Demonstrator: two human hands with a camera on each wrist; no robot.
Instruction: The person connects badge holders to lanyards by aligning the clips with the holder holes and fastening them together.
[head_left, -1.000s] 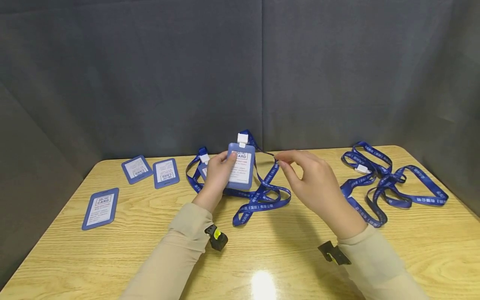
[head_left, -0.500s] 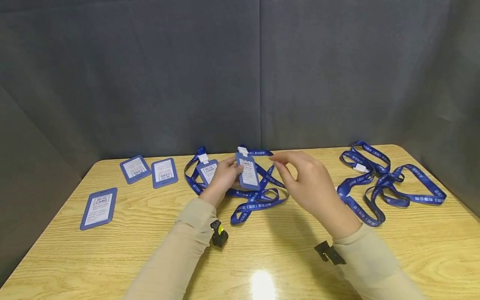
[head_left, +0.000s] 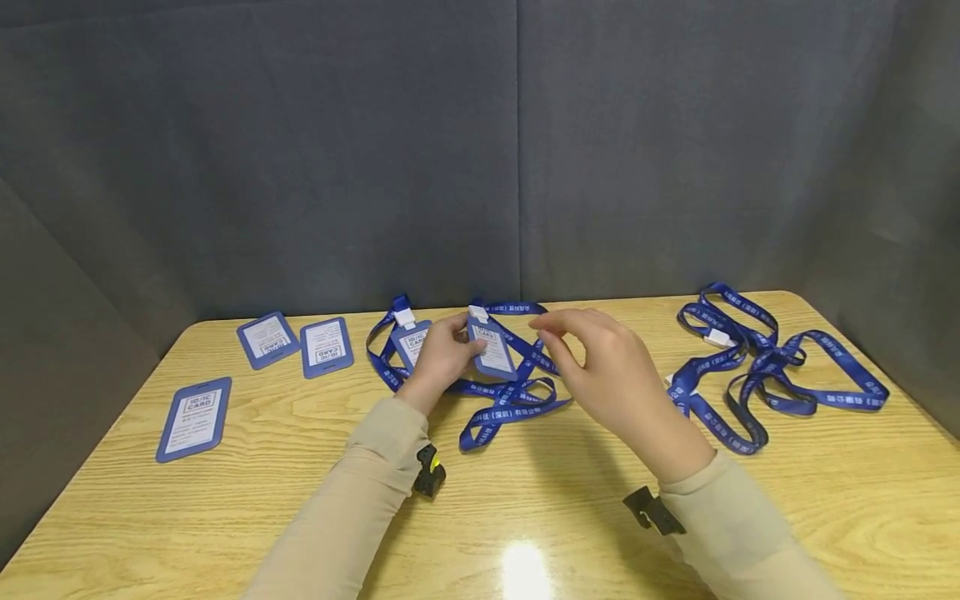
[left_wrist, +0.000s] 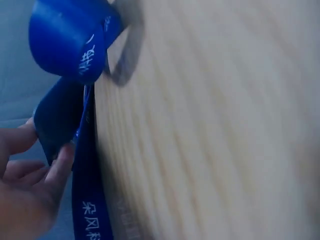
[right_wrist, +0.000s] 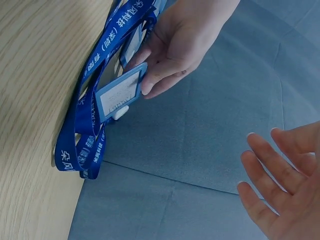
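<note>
My left hand (head_left: 441, 354) pinches a blue ID card holder (head_left: 492, 354) by its left edge, just above the table. A white clip (head_left: 477, 313) joins its top to a blue lanyard (head_left: 513, 412), whose printed strap lies in loops beneath and to the right. Half covered by that hand is a second clipped card holder (head_left: 411, 342) on the table. My right hand (head_left: 611, 367) hovers right of the strap, fingers loosely bent. In the right wrist view, the right hand's fingers (right_wrist: 270, 175) are spread apart and hold nothing.
Three loose card holders lie at the left: one in front (head_left: 195, 419), one at the back (head_left: 267, 340), one beside it (head_left: 327, 347). Tangled blue lanyards (head_left: 780, 367) with white clips spread over the right side. A grey curtain (head_left: 375, 167) rises behind the wooden table (head_left: 300, 483).
The left hand has lowered the card holder towards the table and tilted it, uncovering part of the second holder. The right hand has shifted slightly left; the strap near its fingertips has sunk to the table.
</note>
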